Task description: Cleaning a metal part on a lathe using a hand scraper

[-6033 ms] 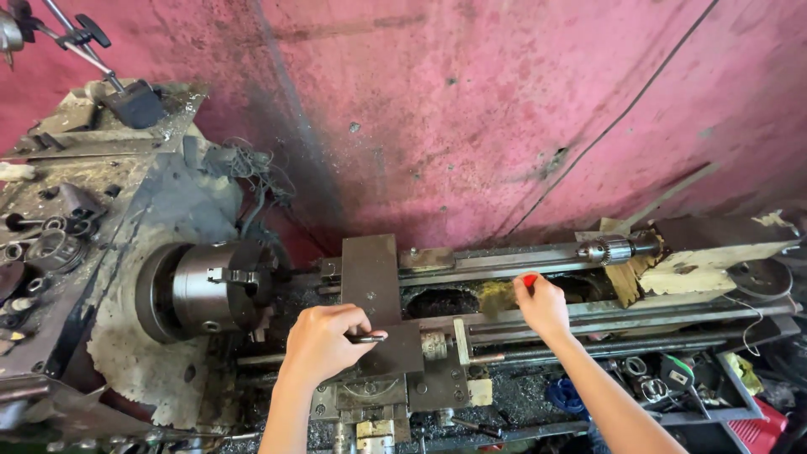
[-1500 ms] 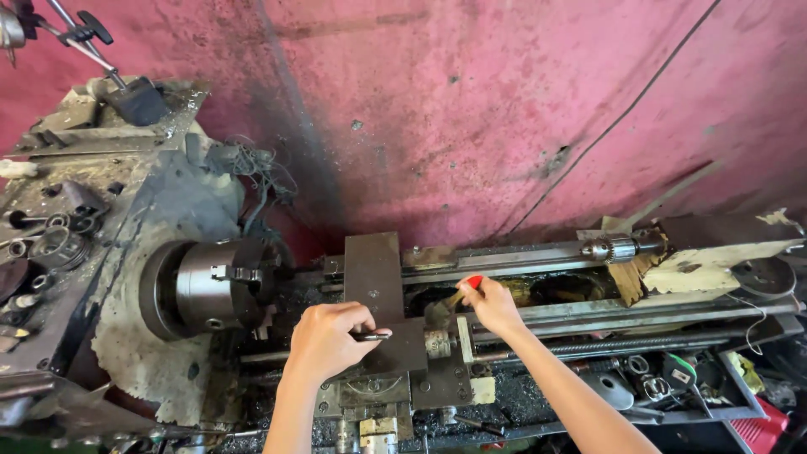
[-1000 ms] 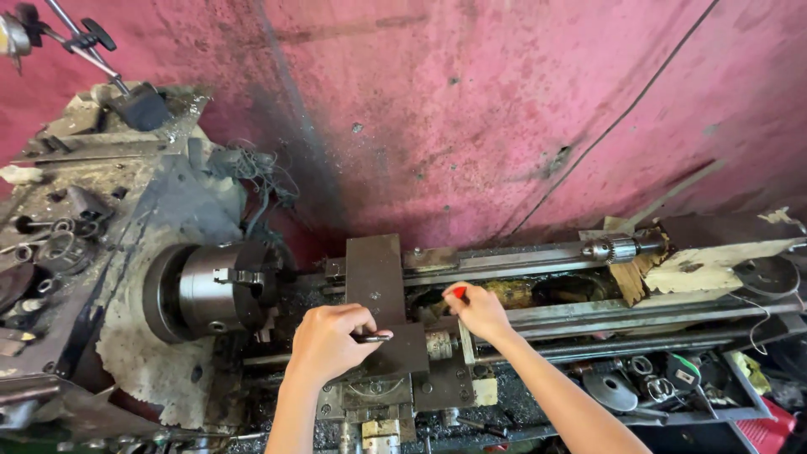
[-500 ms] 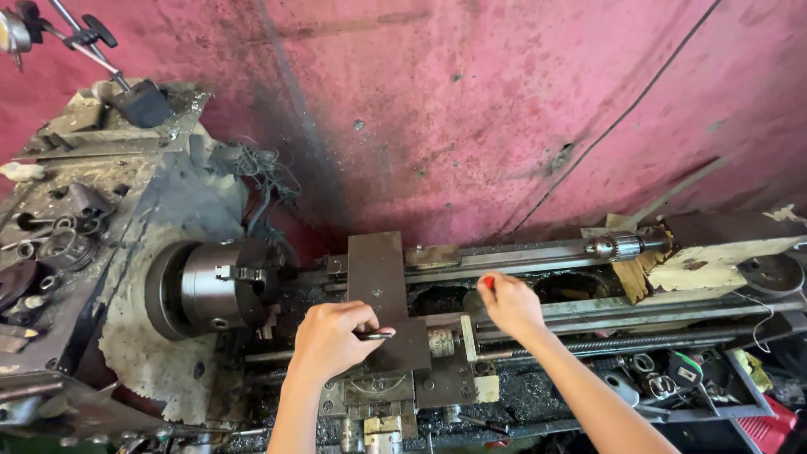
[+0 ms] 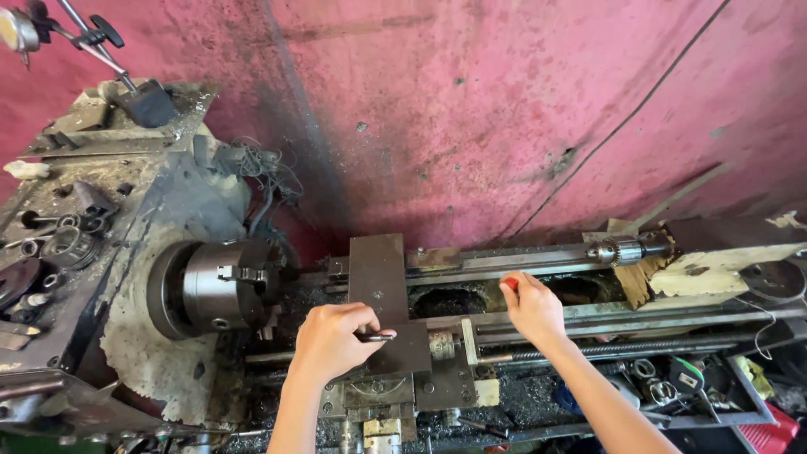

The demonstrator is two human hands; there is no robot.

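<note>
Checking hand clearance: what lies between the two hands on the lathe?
Head view: between left hand and right hand sit the dark carriage plate and a small dial collar.

A stained pink wall (image 5: 471, 109) rises directly behind the grimy lathe (image 5: 202, 286); a thin dark cable (image 5: 626, 122) runs diagonally across the wall above it.

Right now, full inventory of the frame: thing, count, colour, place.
lathe: 1, grey, grimy, spans the frame
chuck: 1, dark steel, left of centre
carriage block: 1, dark metal, centre, on the bed
drill chuck: 1, steel, right, on the tailstock
tailstock: 1, pale, chipped, far right
lamp arm: 1, metal, top left
wall: 1, pink, stained, behind
tray of small parts: 1, dark, lower right
left hand: 1, on a dark handle at the carriage
right hand: 1, holding a small red item over the bed
</note>
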